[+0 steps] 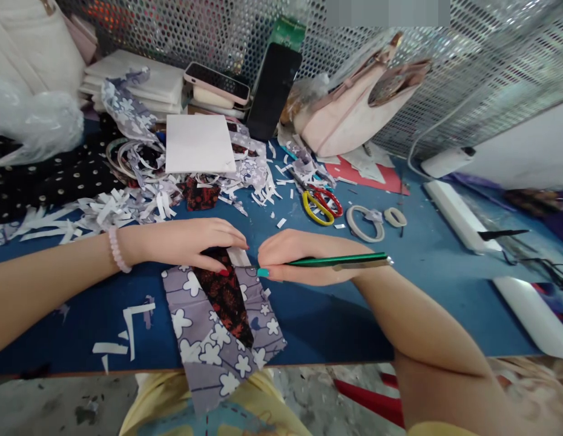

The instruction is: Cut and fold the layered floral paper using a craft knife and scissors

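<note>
My left hand (pixel 190 242), a pink bead bracelet at its wrist, lies with fingers stretched over the top of a grey-purple fabric piece (pixel 181 321) printed with white flowers. Its thumb rests on a dark red-and-black patterned cloth piece (pixel 227 303) lying on that fabric. A small white strip (pixel 238 257) shows by the fingertips. Close by on the right, my right hand (pixel 304 254) is closed around a slim, shiny green pen-shaped tool (pixel 340 261), whose far end points right. Its working tip is hidden by the fingers. The flowered fabric hangs over the table's front edge.
Yellow-and-red-handled scissors (pixel 318 206) lie beyond my right hand, beside a pale ring (pixel 365 223). White and purple scraps (pixel 113 209) are heaped at the back left. A white square pad (pixel 200 142), a phone (pixel 217 83) and a pale handbag (pixel 345 121) stand farther back.
</note>
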Tool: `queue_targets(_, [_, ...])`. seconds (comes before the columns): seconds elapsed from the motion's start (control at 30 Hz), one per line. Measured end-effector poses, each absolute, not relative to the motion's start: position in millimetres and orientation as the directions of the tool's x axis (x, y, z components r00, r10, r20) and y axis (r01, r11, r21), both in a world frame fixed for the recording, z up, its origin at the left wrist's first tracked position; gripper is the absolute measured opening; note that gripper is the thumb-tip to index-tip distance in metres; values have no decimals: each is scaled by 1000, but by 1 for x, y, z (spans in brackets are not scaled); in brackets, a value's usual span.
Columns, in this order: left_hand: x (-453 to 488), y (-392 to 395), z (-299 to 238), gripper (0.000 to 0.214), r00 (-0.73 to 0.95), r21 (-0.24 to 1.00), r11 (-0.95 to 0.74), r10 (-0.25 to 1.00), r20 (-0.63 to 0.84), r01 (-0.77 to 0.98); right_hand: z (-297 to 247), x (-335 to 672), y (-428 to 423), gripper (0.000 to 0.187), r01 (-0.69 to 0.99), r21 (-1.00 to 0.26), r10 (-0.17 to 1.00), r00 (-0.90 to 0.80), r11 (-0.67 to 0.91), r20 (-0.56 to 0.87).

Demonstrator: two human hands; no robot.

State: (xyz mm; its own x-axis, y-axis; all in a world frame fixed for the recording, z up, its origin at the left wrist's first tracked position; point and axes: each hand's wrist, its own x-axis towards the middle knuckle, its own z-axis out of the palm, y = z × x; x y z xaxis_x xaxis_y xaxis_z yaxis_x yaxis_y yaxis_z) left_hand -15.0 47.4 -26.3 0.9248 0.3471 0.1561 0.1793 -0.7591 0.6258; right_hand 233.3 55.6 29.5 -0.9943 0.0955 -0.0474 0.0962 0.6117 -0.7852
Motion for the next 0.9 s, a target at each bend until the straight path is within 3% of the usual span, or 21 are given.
queue_targets(0.17, [-14, 45, -26, 40, 927, 596, -786, 330, 179, 165, 21, 248, 43, 44, 48, -766, 187, -978, 641, 95])
queue_targets(0.27, [-13, 40, -24, 34, 911, 532, -813, 376, 169, 237, 12, 251, 20, 39, 129, -714, 415, -877, 688, 242])
queue_targets(0.33, [-11, 36, -23, 32, 893, 447, -836, 421, 155, 317, 3, 250, 3, 35, 201, -651, 491, -818, 732, 300])
queue_targets(0.5, [-8, 31, -26, 34, 870, 277, -863, 472, 143, 422, -15, 240, -12, 28, 171, -546, 466, -754, 820, 464])
queue_targets(0.73, [-6, 28, -24, 33, 860, 263, -852, 494, 124, 452, -17, 233, -5, 29, 166, -591, 459, -799, 789, 388])
queue_targets(0.9, [-6, 29, -25, 31, 860, 271, -854, 492, 137, 445, -23, 234, -6, 30, 152, -607, 491, -749, 780, 444])
